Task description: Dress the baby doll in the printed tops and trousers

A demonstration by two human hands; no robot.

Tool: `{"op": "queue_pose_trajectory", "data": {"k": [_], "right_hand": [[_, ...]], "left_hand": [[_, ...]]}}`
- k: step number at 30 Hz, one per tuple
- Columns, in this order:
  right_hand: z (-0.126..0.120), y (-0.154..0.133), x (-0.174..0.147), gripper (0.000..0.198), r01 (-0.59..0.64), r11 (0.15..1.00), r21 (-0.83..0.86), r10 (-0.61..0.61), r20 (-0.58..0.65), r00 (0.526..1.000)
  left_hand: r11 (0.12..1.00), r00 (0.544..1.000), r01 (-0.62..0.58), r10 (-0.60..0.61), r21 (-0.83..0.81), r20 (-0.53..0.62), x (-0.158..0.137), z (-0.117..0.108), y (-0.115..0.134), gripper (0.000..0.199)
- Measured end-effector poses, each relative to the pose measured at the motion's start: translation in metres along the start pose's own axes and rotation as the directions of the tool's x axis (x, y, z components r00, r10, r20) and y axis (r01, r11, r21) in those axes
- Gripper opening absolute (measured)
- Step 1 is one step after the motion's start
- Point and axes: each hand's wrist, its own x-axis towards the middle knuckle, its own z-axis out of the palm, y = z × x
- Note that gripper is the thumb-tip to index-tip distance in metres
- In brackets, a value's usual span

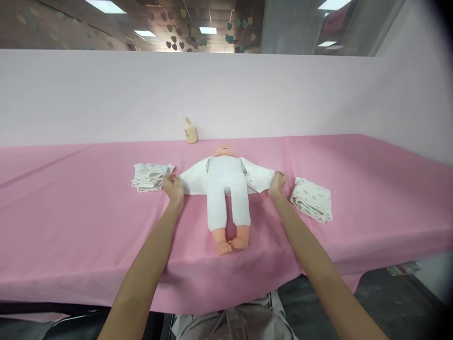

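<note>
A baby doll (227, 177) lies on its back on the pink tablecloth, head away from me and bare feet towards me. Its body and legs are white cloth. A white baby shirt (260, 175) spreads out beneath and around its shoulders, with the sleeves stretched to both sides. My left hand (173, 188) is closed on the end of the left sleeve, beside a folded patterned cloth. At the other side, my right hand (277, 183) pinches the right sleeve's end. Whether the doll's arms are inside the sleeves cannot be made out.
One folded patterned cloth (150, 177) lies at the left, another folded cloth (312, 199) at the right. A cream pump bottle (190, 131) stands by the white wall (226, 94). The pink tablecloth (88, 226) hangs over the near edge. A black chair (76, 326) is at lower left.
</note>
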Motion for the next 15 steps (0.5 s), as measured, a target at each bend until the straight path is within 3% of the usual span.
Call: {"op": "queue_pose_trajectory", "data": {"k": [2, 4, 6, 8, 11, 13, 15], "right_hand": [[0.0, -0.001, -0.004, 0.016, 0.034, 0.998, -0.051, -0.037, -0.049, 0.998], [0.001, -0.003, -0.015, 0.023, 0.151, 0.975, -0.164, -0.155, -0.011, 0.988], [0.003, -0.001, -0.028, 0.025, 0.357, 0.873, -0.333, -0.329, 0.139, 0.934], [0.005, 0.002, -0.041, 0.026, 0.526, 0.73, -0.437, -0.425, 0.313, 0.849], [0.01, 0.005, -0.055, 0.028, 0.638, 0.621, -0.455, -0.422, 0.491, 0.762], [0.012, 0.0, -0.056, 0.029, 0.673, 0.592, -0.444, -0.401, 0.562, 0.723], [0.007, -0.012, -0.053, 0.031, 0.67, 0.593, -0.447, -0.4, 0.559, 0.726]], "left_hand": [[0.993, 0.994, -0.095, 0.099, 0.074, -0.049, -0.008, 0.003, 0.001, 0.024], [0.952, 0.964, -0.267, 0.262, 0.152, 0.055, -0.019, 0.005, 0.007, 0.023], [0.89, 0.904, -0.418, 0.387, 0.18, 0.183, -0.031, 0.007, 0.014, 0.022], [0.833, 0.834, -0.527, 0.467, 0.17, 0.295, -0.044, 0.007, 0.02, 0.023], [0.769, 0.744, -0.623, 0.526, 0.144, 0.411, -0.058, 0.003, 0.028, 0.028], [0.763, 0.726, -0.631, 0.514, 0.144, 0.457, -0.064, 0.0, 0.032, 0.032], [0.772, 0.733, -0.612, 0.47, 0.174, 0.492, -0.066, -0.003, 0.036, 0.035]]}}
